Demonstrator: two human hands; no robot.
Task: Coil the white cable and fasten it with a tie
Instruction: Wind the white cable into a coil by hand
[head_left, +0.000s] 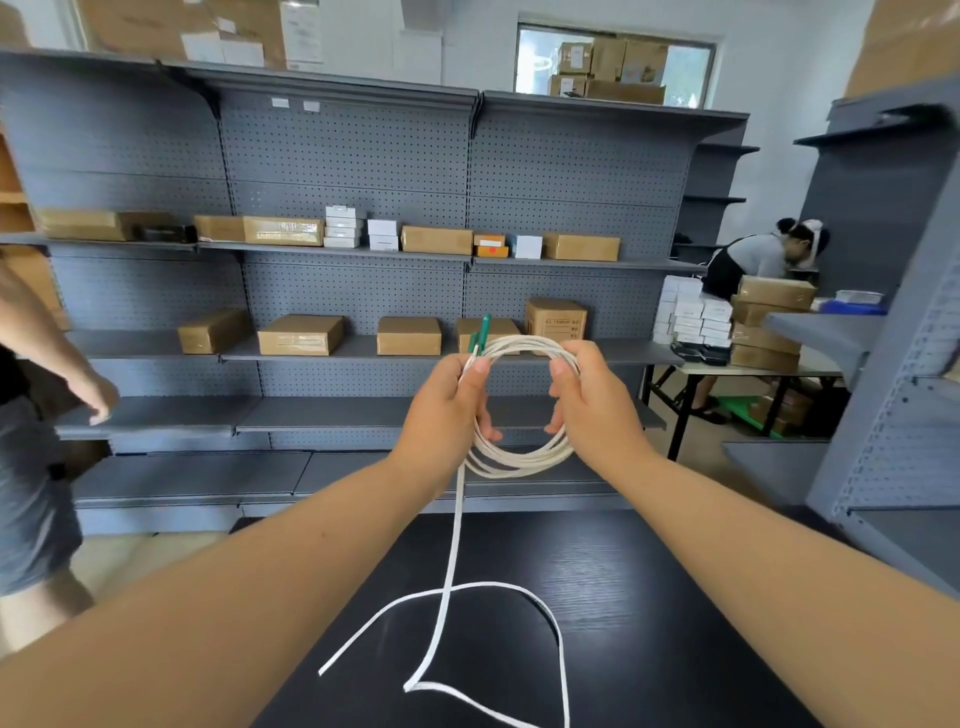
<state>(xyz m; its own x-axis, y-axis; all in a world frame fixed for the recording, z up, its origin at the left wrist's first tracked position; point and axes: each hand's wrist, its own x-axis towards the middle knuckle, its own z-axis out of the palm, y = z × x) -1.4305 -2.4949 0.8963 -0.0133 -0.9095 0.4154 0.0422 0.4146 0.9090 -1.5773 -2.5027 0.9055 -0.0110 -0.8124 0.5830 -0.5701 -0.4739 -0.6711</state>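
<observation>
White cable (519, 462), light and limp by our judgement, hangs part-coiled above the black surface (649, 597); our left hand (441, 405) and right hand (597, 405) grip opposite sides of the loops, tail trailing down.

The thin white cable (519, 457) is creamy off-white where its loops bunch and a brighter plain white where its loose run crosses the black tabletop (649, 597), which shows a fine wood-grain pattern. A narrow green strip (483, 332) stands out against the coil. The grey metal shelving (343, 150) has back panels dotted with a regular grid of small holes, and holds plain brown cardboard boxes (301, 335), small white cartons (343, 226) and one orange box (491, 251).
</observation>
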